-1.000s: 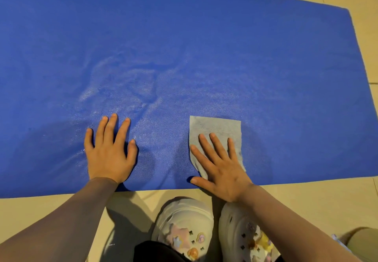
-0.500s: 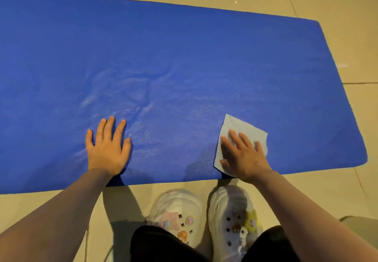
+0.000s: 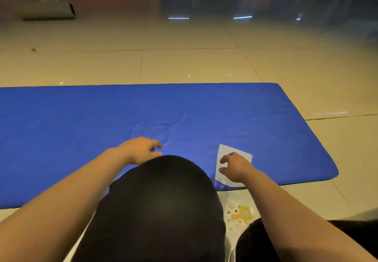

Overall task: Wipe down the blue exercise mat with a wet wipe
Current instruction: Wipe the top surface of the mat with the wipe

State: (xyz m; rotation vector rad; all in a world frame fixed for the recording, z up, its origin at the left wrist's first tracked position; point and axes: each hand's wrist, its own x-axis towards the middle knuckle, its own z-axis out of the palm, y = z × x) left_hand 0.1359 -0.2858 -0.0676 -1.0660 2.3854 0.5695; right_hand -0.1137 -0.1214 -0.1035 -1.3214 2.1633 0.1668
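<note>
Ahead of my hands the blue mat (image 3: 204, 106) lies bare from edge to edge, open room to sweep left, forward or right. The only thing on it is the wipe (image 3: 225, 155), flat under my right hand (image 3: 237, 166) near the mat's near edge. My left hand (image 3: 141, 149) hovers above bare mat. My dark-clad knee (image 3: 161, 210) rises between my forearms and blocks passage from one hand to the other low down. Beyond the mat the tiled floor (image 3: 194, 63) is open.

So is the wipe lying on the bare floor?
No, the wipe lies on the blue mat, near its front edge.
</note>
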